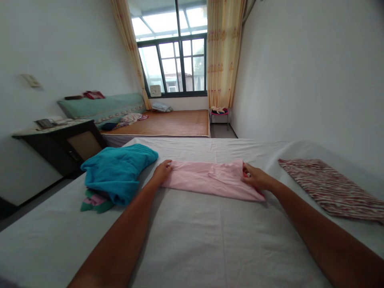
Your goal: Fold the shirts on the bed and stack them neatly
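Note:
A pink garment (198, 178), folded into a long strip, lies across the white sheet (192, 236). My left hand (163, 172) is closed on its left end, thumb and fingers pinching the upper corner. At the other end my right hand (255, 177) grips the garment's upper right edge, with the fingers curled and partly hidden. A small red and white detail shows at the right fingertips; I cannot make out what it is. The garment's lower right corner spreads out below my right hand. Its exact kind cannot be told from this fold.
Bunched turquoise cloth (117, 170) lies left of my left arm, over a green and pink piece (96, 201). To the right is a flat red-and-white striped cloth (327, 186). Beyond stand a brown-topped bed (177, 122), a dark cabinet (75, 140) and a small stool (220, 113).

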A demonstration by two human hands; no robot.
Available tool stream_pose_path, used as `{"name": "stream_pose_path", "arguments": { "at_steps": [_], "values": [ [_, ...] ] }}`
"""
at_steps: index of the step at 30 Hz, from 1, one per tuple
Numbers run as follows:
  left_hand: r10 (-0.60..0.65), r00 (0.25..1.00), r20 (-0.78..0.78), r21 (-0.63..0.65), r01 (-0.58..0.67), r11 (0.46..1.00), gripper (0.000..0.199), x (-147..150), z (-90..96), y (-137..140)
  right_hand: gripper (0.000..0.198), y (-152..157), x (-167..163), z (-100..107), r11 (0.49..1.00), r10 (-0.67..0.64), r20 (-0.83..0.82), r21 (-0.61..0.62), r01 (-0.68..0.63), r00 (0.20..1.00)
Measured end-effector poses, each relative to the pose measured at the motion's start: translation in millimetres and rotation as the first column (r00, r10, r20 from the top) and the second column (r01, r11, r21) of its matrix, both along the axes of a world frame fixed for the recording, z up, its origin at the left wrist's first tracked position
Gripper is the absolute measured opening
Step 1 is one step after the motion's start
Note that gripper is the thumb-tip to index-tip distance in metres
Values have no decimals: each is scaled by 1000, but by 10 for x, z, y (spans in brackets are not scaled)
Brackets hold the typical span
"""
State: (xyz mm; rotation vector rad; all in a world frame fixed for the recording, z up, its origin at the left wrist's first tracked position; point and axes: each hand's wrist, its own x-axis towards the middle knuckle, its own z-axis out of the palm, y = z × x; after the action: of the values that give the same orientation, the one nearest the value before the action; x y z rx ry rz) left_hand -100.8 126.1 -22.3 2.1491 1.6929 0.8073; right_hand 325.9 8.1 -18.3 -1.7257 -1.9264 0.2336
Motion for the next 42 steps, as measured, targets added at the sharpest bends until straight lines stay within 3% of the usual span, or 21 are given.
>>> {"name": "stream_pose_path", "arguments": {
  "at_steps": [4,6,9,13,21,25,31,33,38,42],
  "values": [
    [32,999,-39,-2,-32,999,34,-52,-51,54,28,-48,-106,42,982,-82,184,183,48,979],
    [43,997,-66,6,-43,999,31,-20,-50,55,31,-75,-248,53,967,-65,224,254,6,972],
    [59,993,-103,31,-56,998,25,48,-48,51,30,-130,-532,-3,974,67,294,189,-126,953],
    [117,985,-126,80,-107,991,20,92,-59,89,29,-181,-776,-119,962,199,450,80,-262,870],
    [202,963,-179,42,-197,979,30,14,-4,170,31,-173,-751,-133,959,200,480,80,-270,854],
    [192,942,-276,-44,-212,976,41,7,32,23,31,-183,-751,-127,962,208,484,55,-267,850],
    [164,908,-385,-35,-192,981,31,168,60,-203,35,-187,-763,-66,964,213,388,66,-258,897],
    [156,907,-392,-32,-183,983,28,201,69,-223,39,-210,-778,-43,960,231,356,65,-271,905],
    [142,926,-350,-44,-168,985,26,194,145,-211,50,-287,-813,-35,938,342,362,-73,-340,867],
    [60,960,-272,8,-60,998,34,325,302,-212,51,-282,-810,-29,930,366,359,-95,-356,859]
  ]
}}
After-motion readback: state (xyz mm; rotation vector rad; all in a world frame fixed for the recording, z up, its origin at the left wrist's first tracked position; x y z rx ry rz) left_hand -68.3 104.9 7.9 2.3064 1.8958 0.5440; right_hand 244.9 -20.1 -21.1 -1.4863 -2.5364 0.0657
